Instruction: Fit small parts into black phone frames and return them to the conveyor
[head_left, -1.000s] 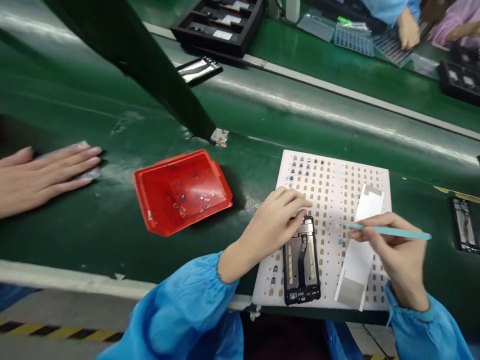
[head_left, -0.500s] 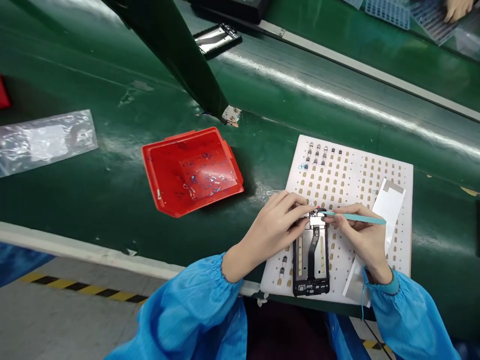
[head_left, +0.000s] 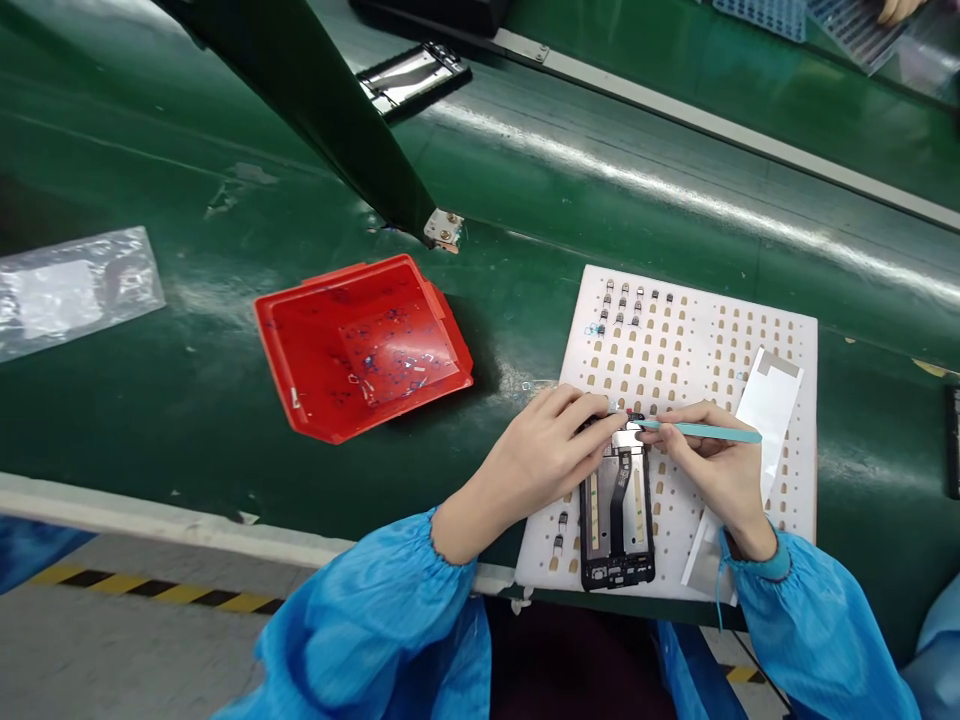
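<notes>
An opened phone (head_left: pixel 619 520), its black frame and dark ribbon cable facing up, lies over the front of a white foam tray (head_left: pixel 701 345). My left hand (head_left: pixel 551 445) grips the phone's upper left end, its fingers bent over the top corner. Between the fingers of my right hand (head_left: pixel 716 465) are teal tweezers (head_left: pixel 712 432), held nearly level. Their tip meets the phone's upper end, close to my left fingertips. Whatever small part lies under the tip is too small to make out.
Small dark parts (head_left: pixel 622 302) fill some tray slots. A white strip (head_left: pixel 769 400) lies across the tray's right side. Leftward stand a red bin (head_left: pixel 296 360) with scraps and a plastic bag (head_left: pixel 82 290). A dark green post (head_left: pixel 322 110) slants overhead; another phone (head_left: pixel 412 80) lies behind it.
The whole view has shifted slightly, so the bench things appear further left. My left fingers have moved a little over the phone's top; the tweezers remain at its upper end.
</notes>
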